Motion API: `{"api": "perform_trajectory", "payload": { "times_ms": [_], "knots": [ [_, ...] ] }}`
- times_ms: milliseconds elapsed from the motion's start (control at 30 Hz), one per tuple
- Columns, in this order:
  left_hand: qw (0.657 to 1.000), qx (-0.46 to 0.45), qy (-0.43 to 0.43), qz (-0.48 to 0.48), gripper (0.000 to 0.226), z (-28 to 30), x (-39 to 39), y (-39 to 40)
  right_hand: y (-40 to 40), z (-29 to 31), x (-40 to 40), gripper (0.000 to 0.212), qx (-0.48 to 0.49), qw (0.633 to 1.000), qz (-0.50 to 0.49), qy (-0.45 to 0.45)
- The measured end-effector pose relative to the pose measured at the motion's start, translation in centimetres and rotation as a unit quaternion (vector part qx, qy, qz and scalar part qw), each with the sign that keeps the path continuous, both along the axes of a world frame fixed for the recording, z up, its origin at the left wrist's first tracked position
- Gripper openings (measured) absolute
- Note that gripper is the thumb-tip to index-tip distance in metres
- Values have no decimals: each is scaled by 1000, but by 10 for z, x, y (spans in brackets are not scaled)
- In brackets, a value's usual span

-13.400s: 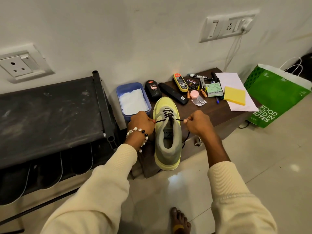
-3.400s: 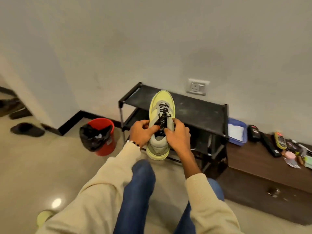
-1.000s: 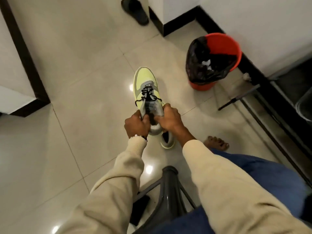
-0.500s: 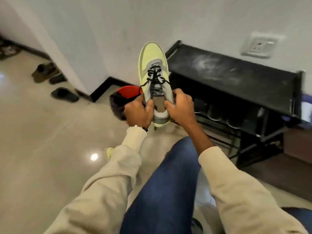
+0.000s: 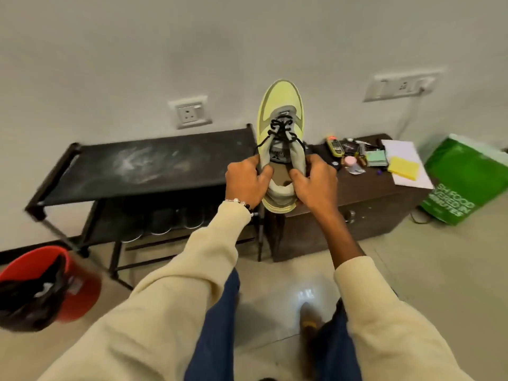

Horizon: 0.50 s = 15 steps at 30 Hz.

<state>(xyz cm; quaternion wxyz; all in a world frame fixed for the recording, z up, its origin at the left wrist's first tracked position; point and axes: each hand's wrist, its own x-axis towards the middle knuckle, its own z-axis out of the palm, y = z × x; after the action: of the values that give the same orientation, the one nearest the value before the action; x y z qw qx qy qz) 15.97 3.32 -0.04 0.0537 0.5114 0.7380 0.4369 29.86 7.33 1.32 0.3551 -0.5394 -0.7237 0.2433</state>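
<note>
— How is the light here?
— Indoor, soft and rather dim; the wall (image 5: 247, 37) reads flat grey, darker toward the top.
— Glare?
— One white patch on the glossy floor (image 5: 305, 294), a lamp mirrored from above.
— Shadows?
— Deep under the shoe rack (image 5: 143, 166), faint elsewhere.
— Sharp?
— No. Motion blur smears the red bin (image 5: 74, 279) and the rack's left frame; the shoe (image 5: 280, 103), left hand (image 5: 247, 182) and right hand (image 5: 316, 185) are soft, and labels on the surface (image 5: 368, 191) are unreadable.
— Edges?
— Wide-angle bending: the rack bows, the socket (image 5: 189, 112) tilts, and the green bag (image 5: 467, 182) leans outward at the right edge
</note>
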Motion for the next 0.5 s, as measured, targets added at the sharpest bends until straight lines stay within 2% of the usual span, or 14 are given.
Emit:
{"api": "perform_trajectory", "payload": {
  "times_ms": [233, 367, 500],
  "knots": [
    [988, -101, -7, -116, 41, -56, 70, 74, 50, -48, 75, 28, -89, 989, -105, -63],
    [972, -189, 7, -141, 36, -104, 80, 102, 74, -90, 84, 26, -142, 980, -108, -86],
    [960, -237, -7, -152, 35, -139, 76, 124, 98, -126, 79, 29, -190, 972, -100, -99]
  ]
}}
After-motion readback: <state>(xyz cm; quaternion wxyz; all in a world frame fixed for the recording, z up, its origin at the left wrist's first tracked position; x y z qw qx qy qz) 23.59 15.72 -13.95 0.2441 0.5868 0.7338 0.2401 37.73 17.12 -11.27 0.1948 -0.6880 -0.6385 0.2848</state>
